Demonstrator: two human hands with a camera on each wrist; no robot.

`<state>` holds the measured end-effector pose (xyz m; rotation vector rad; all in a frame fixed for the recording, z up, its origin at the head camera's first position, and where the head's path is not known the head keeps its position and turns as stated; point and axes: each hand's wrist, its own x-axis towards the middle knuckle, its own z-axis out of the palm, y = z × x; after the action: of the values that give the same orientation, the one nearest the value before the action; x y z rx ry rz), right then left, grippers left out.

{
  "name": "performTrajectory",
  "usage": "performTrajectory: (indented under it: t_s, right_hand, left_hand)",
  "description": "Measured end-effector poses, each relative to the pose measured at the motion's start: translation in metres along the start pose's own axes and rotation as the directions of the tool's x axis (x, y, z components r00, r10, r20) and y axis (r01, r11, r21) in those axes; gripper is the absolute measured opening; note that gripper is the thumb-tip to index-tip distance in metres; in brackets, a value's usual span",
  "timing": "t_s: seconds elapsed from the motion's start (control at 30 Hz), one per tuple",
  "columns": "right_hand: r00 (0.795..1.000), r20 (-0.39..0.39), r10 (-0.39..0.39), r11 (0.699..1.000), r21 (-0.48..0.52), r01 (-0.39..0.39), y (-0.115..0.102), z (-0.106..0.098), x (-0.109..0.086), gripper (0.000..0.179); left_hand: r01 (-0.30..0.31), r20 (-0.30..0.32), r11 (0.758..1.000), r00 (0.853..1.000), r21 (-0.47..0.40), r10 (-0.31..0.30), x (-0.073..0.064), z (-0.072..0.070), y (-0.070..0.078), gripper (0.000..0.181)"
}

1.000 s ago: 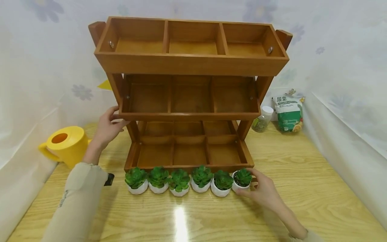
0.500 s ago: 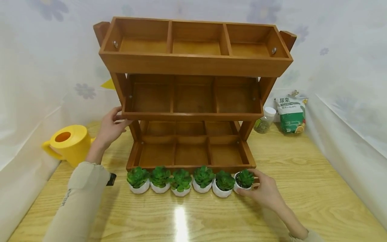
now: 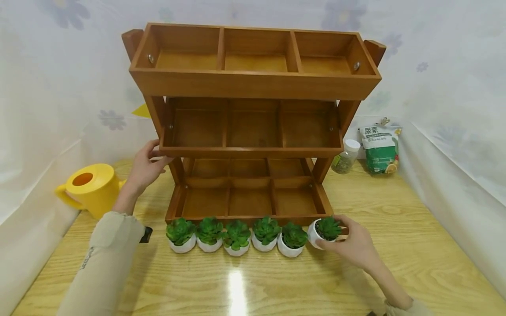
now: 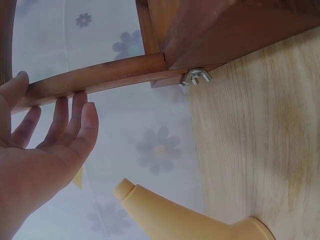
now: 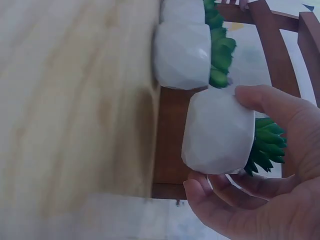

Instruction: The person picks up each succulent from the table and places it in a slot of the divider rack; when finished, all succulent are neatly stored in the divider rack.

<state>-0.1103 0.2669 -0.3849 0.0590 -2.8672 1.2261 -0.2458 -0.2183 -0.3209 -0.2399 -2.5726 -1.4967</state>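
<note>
A white faceted pot (image 5: 217, 132) with a small green succulent (image 3: 329, 228) is pinched between the thumb and fingers of my right hand (image 3: 353, 243). It tilts to the right and is lifted off the table, at the right end of a row of similar potted succulents (image 3: 290, 251). My left hand (image 3: 146, 169) grips the left upright (image 4: 100, 76) of a brown wooden three-tier shelf (image 3: 253, 85), its thumb and fingers on either side of the wood. The shelf's divided compartments hold nothing.
On the left stands a yellow watering can (image 3: 95, 188), close to my left forearm. A lidded clear jar (image 3: 345, 157) and a green-and-white bag (image 3: 380, 149) stand behind the shelf's right side. Pale floral sheeting (image 3: 454, 87) encloses the wooden table (image 3: 189, 285).
My right hand has lifted the end potted succulent and moved it slightly right, away from its neighbour, tilting it. My left hand keeps its hold on the shelf.
</note>
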Motion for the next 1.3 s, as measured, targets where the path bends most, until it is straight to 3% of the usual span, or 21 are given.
performTrajectory:
  t_s: [0.2,0.43,0.83,1.03,1.3]
  right_hand:
    - [0.999,-0.040,0.007,1.000,-0.022,-0.008,-0.010,-0.013,0.005,0.064]
    - [0.995,0.013,0.101,0.993,0.063,-0.101,-0.022,-0.015,0.016,0.067]
    - [0.993,0.110,0.037,0.976,0.212,-0.060,-0.042,-0.017,0.060,0.058]
    - [0.979,0.189,0.080,0.975,0.189,-0.117,-0.049,-0.016,0.087,0.074]
    - [0.967,0.224,0.124,0.987,0.069,-0.143,-0.049,-0.011,0.115,0.075]
  left_hand:
    - [0.006,-0.006,1.000,1.000,0.000,-0.006,-0.003,0.002,-0.001,0.063]
    - [0.033,-0.017,0.999,0.999,-0.004,-0.033,-0.009,0.005,-0.005,0.065]
    - [0.021,-0.038,1.000,0.999,0.011,-0.021,-0.008,0.004,-0.001,0.063]
    - [0.021,-0.037,1.000,0.999,0.014,-0.020,-0.008,0.004,0.002,0.064]
    - [0.020,-0.037,0.999,0.999,0.028,-0.019,-0.006,0.005,0.004,0.063]
